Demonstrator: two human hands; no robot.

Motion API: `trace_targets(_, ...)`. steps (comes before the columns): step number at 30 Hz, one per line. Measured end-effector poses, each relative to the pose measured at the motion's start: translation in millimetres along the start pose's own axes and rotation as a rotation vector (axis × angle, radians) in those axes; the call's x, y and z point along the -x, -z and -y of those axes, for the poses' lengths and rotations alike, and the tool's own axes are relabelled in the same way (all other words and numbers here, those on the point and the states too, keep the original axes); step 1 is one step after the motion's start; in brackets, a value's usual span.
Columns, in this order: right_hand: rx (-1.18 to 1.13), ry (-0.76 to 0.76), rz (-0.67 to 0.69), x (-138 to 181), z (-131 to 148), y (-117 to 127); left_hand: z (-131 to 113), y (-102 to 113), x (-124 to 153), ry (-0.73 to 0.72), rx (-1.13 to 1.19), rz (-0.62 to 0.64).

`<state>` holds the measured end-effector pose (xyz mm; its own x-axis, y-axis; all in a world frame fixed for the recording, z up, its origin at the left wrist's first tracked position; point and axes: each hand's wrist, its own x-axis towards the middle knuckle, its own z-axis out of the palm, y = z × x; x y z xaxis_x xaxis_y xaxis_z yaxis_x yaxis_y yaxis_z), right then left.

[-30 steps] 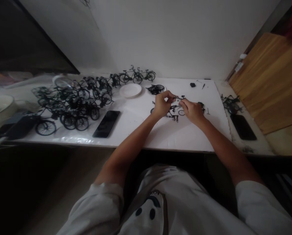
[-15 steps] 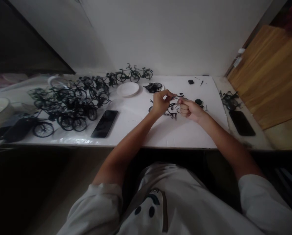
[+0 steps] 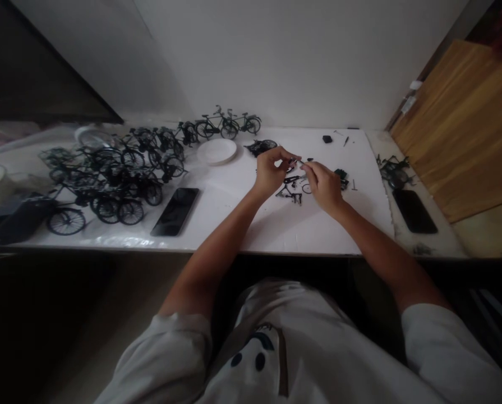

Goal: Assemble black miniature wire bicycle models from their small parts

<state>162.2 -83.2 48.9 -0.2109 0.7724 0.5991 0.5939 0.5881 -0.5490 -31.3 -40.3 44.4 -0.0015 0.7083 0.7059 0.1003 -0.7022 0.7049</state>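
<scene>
Above the white board, my left hand [image 3: 271,171] and my right hand [image 3: 325,184] are pinched closed with their fingertips nearly meeting. Something small and thin sits between them, too tiny and dim to name. Below lie black model bicycle parts: a bicycle frame [image 3: 290,193] and a small wheel [image 3: 306,188], partly covered by my hands. To the right of my right hand rest a dark clump of parts [image 3: 341,177] and a small T-shaped piece [image 3: 354,185]. Beyond my left hand is a flat pile of black wheels [image 3: 264,147].
Many black model bicycles [image 3: 111,174] crowd the left side. A white plate [image 3: 217,151] and a phone [image 3: 175,211] lie between them and my left arm. A second phone [image 3: 414,211] is at the right, near a wooden panel [image 3: 461,129]. A black block [image 3: 327,139] sits at the back.
My right hand has turned so its back faces up more, fingers still pinched. Both hands have shifted slightly left, and the camera view has moved a little.
</scene>
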Motion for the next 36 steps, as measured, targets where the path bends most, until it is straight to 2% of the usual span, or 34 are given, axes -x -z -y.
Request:
trace_targets(4, 0.011, -0.038, 0.055, 1.3, 0.7, -4.5, 7.1, -2.2, 1.5, 0.058, 0.056, -0.015)
trace_targets(7, -0.145, -0.092, 0.07, 0.2, 2.9, -7.1, 10.6, -2.0, 3.2, 0.065, 0.032, -0.013)
trace_targets(10, -0.496, -0.289, 0.154, -4.4, 2.8, -3.9, 9.5, -2.5, 5.5, 0.012, -0.016, -0.019)
trace_targets(14, -1.017, -0.67, 0.467, -13.8, -0.3, 6.4, 10.1, -4.1, 7.6, -0.039, -0.071, -0.005)
trace_targets(17, -1.139, -0.79, 0.497, -17.8, -1.3, 7.4, 15.4, -4.0, 7.1, -0.033, -0.099, 0.016)
trace_targets(20, -1.087, -0.815, 0.431, -17.1, -2.6, -1.3, 20.3, -3.9, 5.8, -0.014, -0.096, 0.042)
trace_targets(22, -0.989, -0.789, 0.344, -14.9, -4.2, -9.0, 21.8, -4.2, 5.0, -0.008, -0.079, 0.042)
trace_targets(24, -0.836, -0.692, 0.224, -11.8, -5.7, -14.5, 22.6, -4.1, 4.3, 0.001, -0.071, 0.034)
trace_targets(27, -0.505, -0.368, 0.046, -7.4, -5.6, -14.8, 24.8, -2.3, 3.3, 0.027, -0.072, 0.013)
trace_targets(30, -0.237, -0.096, 0.009, -4.8, -4.4, -9.3, 28.6, -1.5, 3.1, 0.057, -0.03, -0.014)
trace_targets(33, -0.099, -0.012, -0.002, -4.3, -4.8, -6.0, 31.8, -6.5, 5.4, 0.094, 0.021, -0.01)
trace_targets(36, -0.095, 0.007, -0.084, -4.4, -5.8, -6.4, 34.7, -14.6, 8.3, 0.158, 0.116, -0.019)
